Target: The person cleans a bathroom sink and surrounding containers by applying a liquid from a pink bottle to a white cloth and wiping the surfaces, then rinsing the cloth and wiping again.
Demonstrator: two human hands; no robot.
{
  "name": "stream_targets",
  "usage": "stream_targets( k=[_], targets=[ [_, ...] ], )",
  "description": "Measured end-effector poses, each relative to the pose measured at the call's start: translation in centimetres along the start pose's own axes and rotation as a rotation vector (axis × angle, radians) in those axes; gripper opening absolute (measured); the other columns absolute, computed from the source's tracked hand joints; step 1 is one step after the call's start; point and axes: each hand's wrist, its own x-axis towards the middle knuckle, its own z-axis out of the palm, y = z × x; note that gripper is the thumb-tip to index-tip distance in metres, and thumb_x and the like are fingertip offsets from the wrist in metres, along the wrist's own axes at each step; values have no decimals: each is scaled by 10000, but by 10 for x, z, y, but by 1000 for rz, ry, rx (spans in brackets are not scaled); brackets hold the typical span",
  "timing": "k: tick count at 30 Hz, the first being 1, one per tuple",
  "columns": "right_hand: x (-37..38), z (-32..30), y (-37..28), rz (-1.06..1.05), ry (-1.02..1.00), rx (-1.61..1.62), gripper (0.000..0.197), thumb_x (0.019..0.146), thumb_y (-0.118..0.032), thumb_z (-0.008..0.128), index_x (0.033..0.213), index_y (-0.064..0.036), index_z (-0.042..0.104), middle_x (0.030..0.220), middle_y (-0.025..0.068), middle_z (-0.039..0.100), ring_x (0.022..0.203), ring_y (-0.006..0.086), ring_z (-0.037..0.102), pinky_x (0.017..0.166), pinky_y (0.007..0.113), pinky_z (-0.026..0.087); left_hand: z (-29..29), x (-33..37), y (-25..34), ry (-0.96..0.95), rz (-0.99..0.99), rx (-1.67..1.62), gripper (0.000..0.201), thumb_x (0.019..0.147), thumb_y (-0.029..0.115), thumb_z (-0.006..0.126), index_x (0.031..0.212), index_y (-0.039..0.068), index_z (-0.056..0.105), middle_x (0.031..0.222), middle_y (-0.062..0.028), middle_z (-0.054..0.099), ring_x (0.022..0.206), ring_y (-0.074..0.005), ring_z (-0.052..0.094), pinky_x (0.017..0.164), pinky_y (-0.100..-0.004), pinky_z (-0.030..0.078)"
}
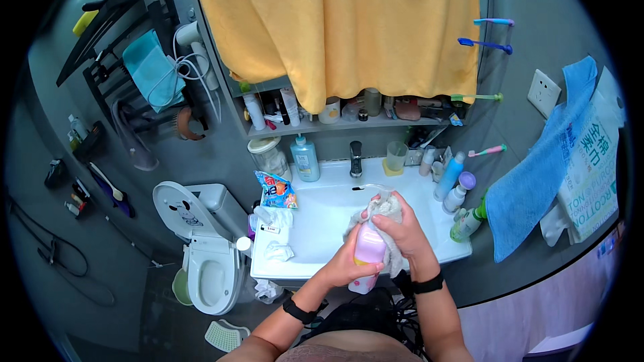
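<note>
My left hand [343, 263] is wrapped round a pink bottle [370, 247], which I hold tilted over the front edge of the white sink [315, 231]. A pale grey cloth [393, 255] is bunched round the bottle's upper end and hangs down its right side. Closed on this cloth, my right hand [407, 229] presses it against the bottle. Cloth and fingers hide the bottle's top. Behind my hands stands a black faucet [355, 159] at the sink's back.
On the left rim are a blue packet [275, 190], a blue pump bottle [305, 159] and crumpled tissues [278, 251]. Several bottles, including a blue one [449, 176], line the right rim. A yellow cloth [349, 33] hangs above the shelf. The toilet [215, 280] stands left.
</note>
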Motion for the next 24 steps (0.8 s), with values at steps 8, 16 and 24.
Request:
stream_targets(
  k=[8, 16, 24],
  targets=[
    [-63, 80, 61, -263, 483, -849, 726, 1265, -223, 891, 1855, 32, 553, 1608, 383, 846, 1526, 617, 826, 1319, 607, 643, -16, 0, -37, 351, 171, 645, 1490, 919, 248, 1171, 2061, 29, 240, 1883, -199, 590, 1763, -367, 621, 1483, -534, 532],
    [-13, 27, 88, 88, 280, -165, 480, 1434, -353, 608, 1755, -17, 730, 1592, 190, 881, 1454, 309, 862, 1284, 454, 654, -45, -27, -31, 114, 93, 199, 1430, 934, 189, 1159, 2051, 58, 276, 1919, -190, 560, 1791, -324, 581, 1491, -503, 506],
    [9, 125, 157, 238, 181, 59, 529, 1454, -474, 585, 1654, -24, 778, 1505, 149, 856, 1390, 234, 823, 1275, 441, 657, -130, -108, -29, 202, 122, 217, 1379, 954, 155, 1127, 2045, 71, 287, 1863, -197, 609, 1741, -326, 624, 1460, -491, 537]
  ],
)
